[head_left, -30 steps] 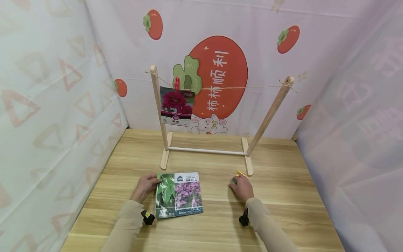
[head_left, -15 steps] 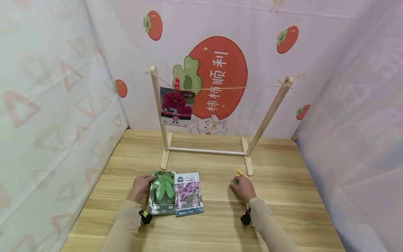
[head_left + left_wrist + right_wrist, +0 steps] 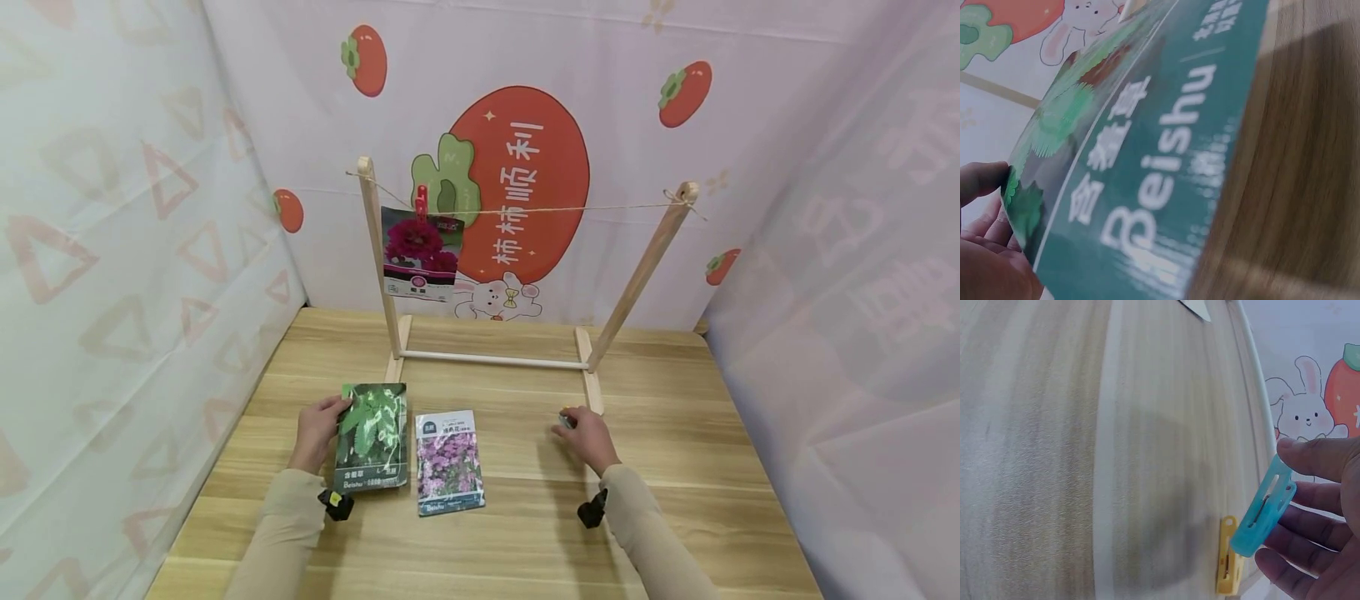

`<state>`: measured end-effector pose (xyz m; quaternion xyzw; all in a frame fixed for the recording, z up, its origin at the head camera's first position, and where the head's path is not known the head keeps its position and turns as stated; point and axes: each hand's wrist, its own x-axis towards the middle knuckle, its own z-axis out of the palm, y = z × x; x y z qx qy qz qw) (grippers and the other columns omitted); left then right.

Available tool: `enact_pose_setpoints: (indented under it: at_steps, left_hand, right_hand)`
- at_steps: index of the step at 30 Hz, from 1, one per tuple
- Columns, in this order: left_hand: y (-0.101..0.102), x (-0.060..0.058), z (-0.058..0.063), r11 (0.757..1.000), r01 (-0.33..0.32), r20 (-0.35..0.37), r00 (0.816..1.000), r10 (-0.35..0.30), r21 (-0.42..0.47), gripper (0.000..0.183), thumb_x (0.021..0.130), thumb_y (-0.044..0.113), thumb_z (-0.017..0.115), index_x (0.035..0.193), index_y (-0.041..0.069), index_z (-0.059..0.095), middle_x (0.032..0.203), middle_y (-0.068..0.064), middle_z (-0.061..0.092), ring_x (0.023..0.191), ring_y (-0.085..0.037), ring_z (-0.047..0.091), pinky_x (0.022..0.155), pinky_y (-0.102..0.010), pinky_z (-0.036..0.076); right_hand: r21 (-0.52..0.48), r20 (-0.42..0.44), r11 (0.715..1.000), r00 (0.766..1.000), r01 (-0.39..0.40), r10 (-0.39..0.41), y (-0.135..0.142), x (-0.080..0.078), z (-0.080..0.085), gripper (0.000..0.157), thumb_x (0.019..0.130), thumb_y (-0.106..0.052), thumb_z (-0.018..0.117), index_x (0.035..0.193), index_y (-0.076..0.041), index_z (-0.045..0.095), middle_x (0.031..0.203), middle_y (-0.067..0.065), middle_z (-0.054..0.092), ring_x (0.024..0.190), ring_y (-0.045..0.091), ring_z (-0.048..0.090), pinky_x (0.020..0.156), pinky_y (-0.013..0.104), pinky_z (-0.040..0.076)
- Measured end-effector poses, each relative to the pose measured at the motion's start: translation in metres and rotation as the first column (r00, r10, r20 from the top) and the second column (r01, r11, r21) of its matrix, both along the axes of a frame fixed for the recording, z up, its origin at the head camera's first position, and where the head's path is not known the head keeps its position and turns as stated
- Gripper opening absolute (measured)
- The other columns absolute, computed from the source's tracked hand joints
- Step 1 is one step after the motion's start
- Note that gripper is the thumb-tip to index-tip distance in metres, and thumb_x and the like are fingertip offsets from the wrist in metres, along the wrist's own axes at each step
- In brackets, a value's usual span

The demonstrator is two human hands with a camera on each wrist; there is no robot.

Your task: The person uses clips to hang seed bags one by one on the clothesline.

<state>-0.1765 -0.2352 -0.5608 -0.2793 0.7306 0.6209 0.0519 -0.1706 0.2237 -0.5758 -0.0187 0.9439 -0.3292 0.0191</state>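
Note:
My left hand (image 3: 317, 432) pinches the left edge of a green seed packet (image 3: 371, 437) with leaves pictured on it. In the left wrist view the packet (image 3: 1141, 169) is tilted up over the wood, thumb on its front and fingers behind. Between thumb and fingers of my right hand (image 3: 588, 437) is a turquoise clothespin (image 3: 1264, 509). A yellow clothespin (image 3: 1229, 562) lies on the table just beyond it. To the right of the green packet, a seed packet with pink flowers (image 3: 450, 462) lies flat on the table.
A wooden rack stands behind, its left post (image 3: 381, 258) and right post (image 3: 641, 279) joined by a string (image 3: 570, 208). A dark pink flower packet (image 3: 420, 254) hangs from the string by a red clothespin (image 3: 422, 204). Fabric walls surround the table (image 3: 510, 550).
The green packet has come away from the pink-flower packet, moving left and up with my left hand. My right hand has lifted the turquoise clothespin and shifted slightly right.

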Motion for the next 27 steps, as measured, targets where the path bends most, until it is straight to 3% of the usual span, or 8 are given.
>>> enact_pose_setpoints:
  at_steps: [8,18,21,27]
  left_hand:
    - [0.011,-0.003,0.005,0.999,-0.034,-0.058,0.998,0.036,0.034,0.043,0.096,0.023,0.061,0.127,-0.006,0.058,0.111,-0.008,0.065,0.074,0.003,0.059,0.066,-0.015,0.052]
    - [0.021,-0.007,0.016,0.998,0.018,-0.101,0.995,-0.024,-0.057,0.045,0.097,0.031,0.059,0.13,0.001,0.059,0.131,-0.017,0.059,0.083,0.002,0.057,0.07,-0.014,0.05]
    - [0.023,-0.008,0.021,0.998,0.019,-0.112,0.993,-0.026,-0.064,0.044,0.097,0.032,0.06,0.129,0.002,0.06,0.126,-0.014,0.062,0.082,0.002,0.057,0.069,-0.015,0.05]
    - [0.031,-0.01,0.03,0.999,0.009,-0.156,0.988,-0.014,-0.037,0.04,0.095,0.03,0.063,0.124,0.002,0.064,0.096,0.007,0.066,0.075,0.002,0.059,0.066,-0.017,0.05]
  right_hand:
    - [-0.048,0.027,0.999,1.0,-0.007,0.008,-0.002,-0.001,0.01,0.033,0.085,-0.015,0.075,0.109,0.006,0.069,0.096,0.017,0.068,0.085,0.025,0.063,0.075,0.042,0.053]
    - [-0.059,0.005,0.998,0.999,-0.039,0.039,0.005,-0.002,0.019,0.033,0.085,-0.014,0.074,0.11,0.007,0.069,0.095,0.017,0.068,0.083,0.024,0.063,0.073,0.04,0.054]
    - [-0.061,-0.002,0.997,0.999,-0.048,0.048,0.006,-0.002,0.022,0.033,0.086,-0.015,0.074,0.111,0.006,0.069,0.095,0.015,0.068,0.083,0.023,0.062,0.072,0.04,0.054]
    - [-0.074,-0.025,0.995,0.998,-0.062,0.061,0.008,-0.002,0.028,0.034,0.087,-0.016,0.073,0.114,0.005,0.068,0.099,0.016,0.068,0.087,0.025,0.064,0.074,0.041,0.055]
